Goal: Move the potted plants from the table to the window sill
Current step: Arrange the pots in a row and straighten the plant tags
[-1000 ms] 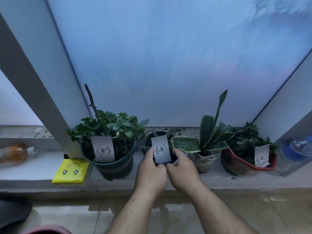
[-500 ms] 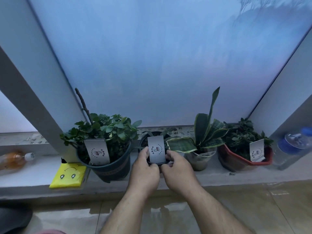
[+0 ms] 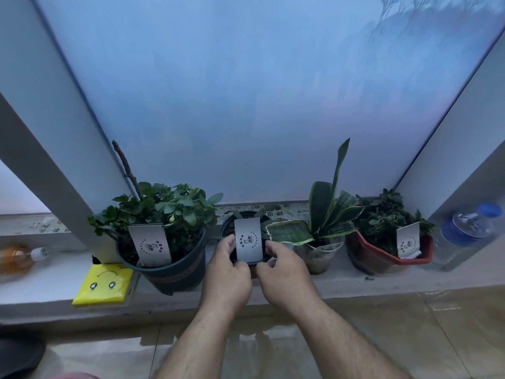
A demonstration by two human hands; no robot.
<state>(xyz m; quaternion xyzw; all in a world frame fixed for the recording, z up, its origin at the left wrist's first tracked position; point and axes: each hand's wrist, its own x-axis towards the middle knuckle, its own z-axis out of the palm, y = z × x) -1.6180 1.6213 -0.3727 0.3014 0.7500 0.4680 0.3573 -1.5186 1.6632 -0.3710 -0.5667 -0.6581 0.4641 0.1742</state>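
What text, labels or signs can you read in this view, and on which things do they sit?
White cards in the big dark pot, the small black pot held by both hands and the red pot: round printed emblem, too small to read.
Strip along the window frame: printed characters, too blurred to read.
Yellow packet: drawn face, no words.
Blue bottle label: unreadable.

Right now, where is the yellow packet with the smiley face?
In the head view, the yellow smiley packet lies flat at the left of the window sill, beside the big dark green pot.
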